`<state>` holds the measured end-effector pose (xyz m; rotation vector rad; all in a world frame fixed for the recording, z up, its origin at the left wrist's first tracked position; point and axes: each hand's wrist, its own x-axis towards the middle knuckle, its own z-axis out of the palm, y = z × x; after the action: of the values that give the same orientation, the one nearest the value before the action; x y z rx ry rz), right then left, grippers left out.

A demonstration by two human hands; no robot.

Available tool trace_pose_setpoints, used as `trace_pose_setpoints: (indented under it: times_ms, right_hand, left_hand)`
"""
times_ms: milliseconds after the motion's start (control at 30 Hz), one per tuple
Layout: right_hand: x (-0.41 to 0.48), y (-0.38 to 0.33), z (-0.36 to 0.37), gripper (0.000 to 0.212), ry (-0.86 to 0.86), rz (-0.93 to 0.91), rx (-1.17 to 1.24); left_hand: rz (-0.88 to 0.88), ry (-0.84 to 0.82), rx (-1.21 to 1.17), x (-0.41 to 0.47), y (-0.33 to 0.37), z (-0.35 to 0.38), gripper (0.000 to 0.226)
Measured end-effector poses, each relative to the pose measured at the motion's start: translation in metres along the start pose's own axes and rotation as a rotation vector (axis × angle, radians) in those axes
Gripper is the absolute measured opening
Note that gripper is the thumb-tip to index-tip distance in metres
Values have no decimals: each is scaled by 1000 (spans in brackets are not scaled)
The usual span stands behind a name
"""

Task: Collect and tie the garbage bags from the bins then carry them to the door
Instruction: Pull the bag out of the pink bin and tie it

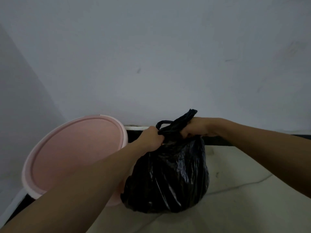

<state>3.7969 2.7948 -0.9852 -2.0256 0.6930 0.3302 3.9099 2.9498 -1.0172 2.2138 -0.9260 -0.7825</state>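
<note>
Setting: a dim room corner, seen from above the arms of a person bending over their work.
Pink bin [75, 152]: a round bin with a flat pink top that looks closed, standing against the wall [151, 47]. Every place below is given from it.
Black garbage bag [168, 174]: just to the right of the bin and touching its side. It is full and rounded, and seems to sit on the pale floor [235, 199], so the floor takes its weight and both hands are free for the neck.
Left hand [152, 137]: above the bag, on the side nearer the bin. Its grip is closed tight on one gathered ear of plastic.
Right hand [196, 126]: on the side of the bag's neck farther from the bin. Its grip is closed on the other ear, whose end sticks up past the knuckles.
Why held so: the two ears are drawn opposite ways across the neck, and a small loop stands between the fists, which reads as a knot being pulled snug.
Task stage: likely the tying; carrying to the door is not yet done.
Behind: a dark skirting strip [217, 140] runs right of the bin along the wall's foot.
</note>
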Motion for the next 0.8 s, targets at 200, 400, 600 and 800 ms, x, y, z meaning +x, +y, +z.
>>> trace_pose_setpoints:
  times_ms: [200, 400, 600, 800]
  right_hand:
    - [4, 1, 4, 49, -39, 22, 432]
    - [16, 4, 3, 26, 96, 20, 892]
    - [3, -6, 1, 24, -108, -38, 318]
    - [10, 0, 7, 22, 301, -274, -605]
  left_hand:
    - [124, -67, 227, -2, -8, 5, 23]
    - [52, -250, -91, -4, -6, 1, 23]
    - [-116, -211, -387, 6, -28, -14, 7]
    - [-193, -226, -631, 6, -22, -19, 19]
